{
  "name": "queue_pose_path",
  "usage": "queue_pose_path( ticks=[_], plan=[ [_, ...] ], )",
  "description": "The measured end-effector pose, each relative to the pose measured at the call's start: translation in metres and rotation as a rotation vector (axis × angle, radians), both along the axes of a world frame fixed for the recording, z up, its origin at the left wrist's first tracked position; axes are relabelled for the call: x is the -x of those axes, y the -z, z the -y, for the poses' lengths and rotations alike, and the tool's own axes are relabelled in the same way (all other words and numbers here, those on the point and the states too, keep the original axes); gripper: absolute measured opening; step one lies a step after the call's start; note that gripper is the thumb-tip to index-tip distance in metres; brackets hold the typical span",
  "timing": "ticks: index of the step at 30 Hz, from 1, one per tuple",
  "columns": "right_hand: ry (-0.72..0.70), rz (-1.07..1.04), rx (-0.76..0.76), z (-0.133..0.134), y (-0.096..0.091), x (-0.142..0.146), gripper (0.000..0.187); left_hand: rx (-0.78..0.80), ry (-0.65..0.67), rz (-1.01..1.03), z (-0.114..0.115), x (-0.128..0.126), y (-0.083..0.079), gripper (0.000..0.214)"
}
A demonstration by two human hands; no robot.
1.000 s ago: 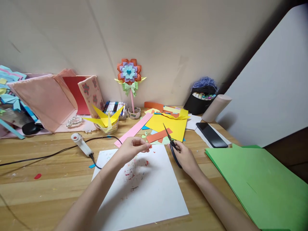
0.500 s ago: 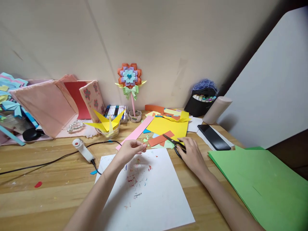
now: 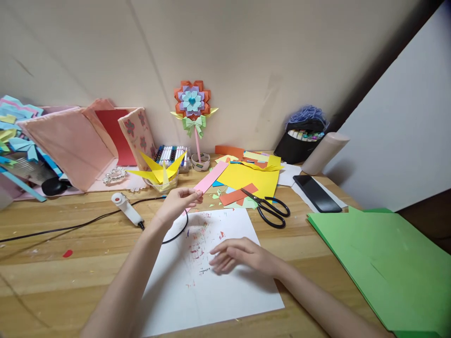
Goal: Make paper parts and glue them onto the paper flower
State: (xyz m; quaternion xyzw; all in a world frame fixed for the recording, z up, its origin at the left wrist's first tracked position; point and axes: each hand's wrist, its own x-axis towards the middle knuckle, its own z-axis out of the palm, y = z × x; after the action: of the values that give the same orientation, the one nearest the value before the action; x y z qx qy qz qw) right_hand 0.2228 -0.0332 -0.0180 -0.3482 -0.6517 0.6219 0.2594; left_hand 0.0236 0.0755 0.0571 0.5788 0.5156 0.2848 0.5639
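My left hand (image 3: pixel 180 203) is raised at the far left edge of a white sheet of paper (image 3: pixel 225 293), thumb and fingers pinched together. Whatever they pinch, if anything, is too small to make out. Behind those fingertips lies a pink paper strip (image 3: pixel 212 176). A black cable (image 3: pixel 183 229) curves below the same hand onto the sheet. My right hand (image 3: pixel 237 256) hovers over the paper with nothing in it, fingers loosely stretched and slightly blurred. Black-handled scissors (image 3: pixel 271 209) rest on the table beyond it, handles spread, tips by an orange paper strip (image 3: pixel 234 195).
Yellow paper (image 3: pixel 246 178) and coloured scraps lie behind the sheet. Green paper (image 3: pixel 384 263) and a phone (image 3: pixel 317 193) are at right. On the left are a white glue-gun-like tool (image 3: pixel 127 210) and a yellow folded paper piece (image 3: pixel 162 172). A paper flower (image 3: pixel 192 101) stands at the back.
My right hand has let go of the scissors, leaving them on the table, and moved left and nearer over the white sheet. My left hand has shifted slightly left and up. The cable now loops onto the sheet.
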Motion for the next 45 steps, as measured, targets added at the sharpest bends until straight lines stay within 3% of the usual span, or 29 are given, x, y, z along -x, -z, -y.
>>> queue_pose_path(
  ticks=[1,2,5,7,9,11,15,18,21,26,35,45],
  plan=[
    [0.042,-0.039,0.042,-0.001,0.001,0.005,0.044,-0.006,-0.002,0.012,-0.001,0.002,0.0,0.034],
    [0.171,-0.025,-0.002,-0.005,0.002,0.008,0.043,-0.01,-0.003,0.022,-0.001,0.003,-0.001,0.034],
    [0.547,0.098,-0.296,-0.02,0.006,0.01,0.042,-0.015,-0.008,0.023,-0.002,0.006,-0.004,0.034],
    [0.514,0.042,-0.295,-0.028,0.008,0.009,0.041,-0.011,-0.014,0.022,-0.003,0.007,-0.007,0.033],
    [0.312,-0.055,-0.136,-0.034,0.008,0.011,0.042,-0.008,-0.018,0.026,-0.003,0.008,-0.01,0.031],
    [0.265,-0.074,-0.086,-0.04,0.009,0.016,0.041,-0.012,-0.018,0.031,-0.003,0.009,-0.01,0.031],
    [0.669,-0.034,-0.369,-0.064,0.017,0.025,0.026,-0.038,0.021,0.014,-0.003,0.007,-0.003,0.026],
    [0.799,-0.135,-0.337,-0.085,0.023,0.024,0.024,-0.088,0.05,-0.049,-0.004,0.001,0.011,0.019],
    [0.778,-0.187,-0.283,-0.092,0.025,0.023,0.023,-0.165,0.083,-0.09,-0.006,-0.004,0.028,0.017],
    [0.591,-0.133,-0.304,-0.08,0.02,0.026,0.022,-0.184,0.168,-0.133,-0.005,-0.01,0.047,0.019],
    [0.609,-0.138,-0.307,-0.081,0.024,0.024,0.017,-0.195,0.136,-0.126,0.001,-0.017,0.042,0.017],
    [0.587,-0.174,-0.263,-0.08,0.019,0.025,0.018,-0.28,0.14,-0.188,0.0,-0.019,0.048,0.023]
  ],
)
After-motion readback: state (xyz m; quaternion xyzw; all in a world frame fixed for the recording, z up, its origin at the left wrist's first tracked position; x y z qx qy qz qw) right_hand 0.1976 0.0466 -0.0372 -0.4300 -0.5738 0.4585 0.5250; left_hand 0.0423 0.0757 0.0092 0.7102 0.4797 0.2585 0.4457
